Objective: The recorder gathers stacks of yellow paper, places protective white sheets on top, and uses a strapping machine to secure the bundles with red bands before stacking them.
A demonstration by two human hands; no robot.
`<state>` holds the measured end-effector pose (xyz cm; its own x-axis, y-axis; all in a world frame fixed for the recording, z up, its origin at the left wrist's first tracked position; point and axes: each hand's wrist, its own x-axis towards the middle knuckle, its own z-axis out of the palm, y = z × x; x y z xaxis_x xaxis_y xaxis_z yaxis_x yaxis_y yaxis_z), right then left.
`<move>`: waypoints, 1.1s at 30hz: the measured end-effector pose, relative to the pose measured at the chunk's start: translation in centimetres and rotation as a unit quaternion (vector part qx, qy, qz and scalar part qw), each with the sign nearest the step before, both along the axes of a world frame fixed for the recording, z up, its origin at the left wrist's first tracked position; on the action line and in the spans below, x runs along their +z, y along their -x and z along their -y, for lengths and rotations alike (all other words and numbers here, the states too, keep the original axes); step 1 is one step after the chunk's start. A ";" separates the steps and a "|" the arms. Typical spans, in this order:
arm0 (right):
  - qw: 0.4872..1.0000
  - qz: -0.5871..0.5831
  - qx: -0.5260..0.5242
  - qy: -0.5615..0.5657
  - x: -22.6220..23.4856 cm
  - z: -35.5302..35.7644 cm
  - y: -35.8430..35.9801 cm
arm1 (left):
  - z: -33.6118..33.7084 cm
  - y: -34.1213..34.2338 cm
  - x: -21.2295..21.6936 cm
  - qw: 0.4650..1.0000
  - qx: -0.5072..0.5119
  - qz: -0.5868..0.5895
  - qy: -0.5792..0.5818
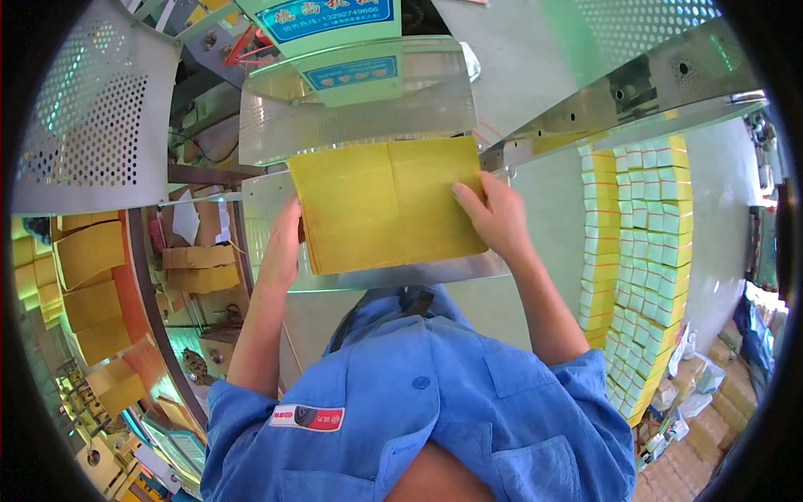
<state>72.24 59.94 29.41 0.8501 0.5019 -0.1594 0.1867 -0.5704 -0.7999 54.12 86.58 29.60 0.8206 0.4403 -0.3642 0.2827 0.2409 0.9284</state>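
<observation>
In the head view, a stack of yellow paper sheets (386, 205) lies just above centre, resting on a metal machine table (435, 269) whose shiny front edge runs below it. The left hand (281, 248) is at nine o'clock of the stack, pressed flat against its left edge with the fingers stretched out along the side and the tips hidden behind the paper, so how far they curl under it cannot be told. The right hand (495, 216) is at three o'clock of the stack, laid on its right part with the fingers spread and lying open on the top sheet, thumb toward the near edge. At twelve o'clock a perforated metal guard (351, 113) hangs over the far edge of the stack. At three to four o'clock, well apart, stands a wall of bundled yellow and white paper packs (648, 251). At nine o'clock sit brown cardboard boxes (88, 276). The person's blue work shirt (427, 402) fills six o'clock.
</observation>
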 end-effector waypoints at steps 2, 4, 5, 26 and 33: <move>0.997 -0.020 0.024 0.075 -0.6 -0.6 -0.1 | -0.3 0.0 -1.0 0.968 0.010 -0.239 0.072; 0.988 -0.054 0.055 0.135 -1.8 -0.7 -0.4 | -0.1 0.1 -2.4 0.980 0.020 -0.179 0.090; 0.990 -0.048 0.048 0.123 -2.4 -0.2 -0.7 | 0.0 0.0 -3.0 0.985 0.029 -0.128 0.115; 0.827 -0.333 -0.187 -0.413 -7.1 1.3 3.4 | 0.5 1.4 -7.5 0.995 0.055 -0.023 0.082; 0.864 -0.278 -0.176 -0.382 -5.6 0.3 4.7 | 3.2 0.8 -7.9 0.963 0.084 0.103 0.235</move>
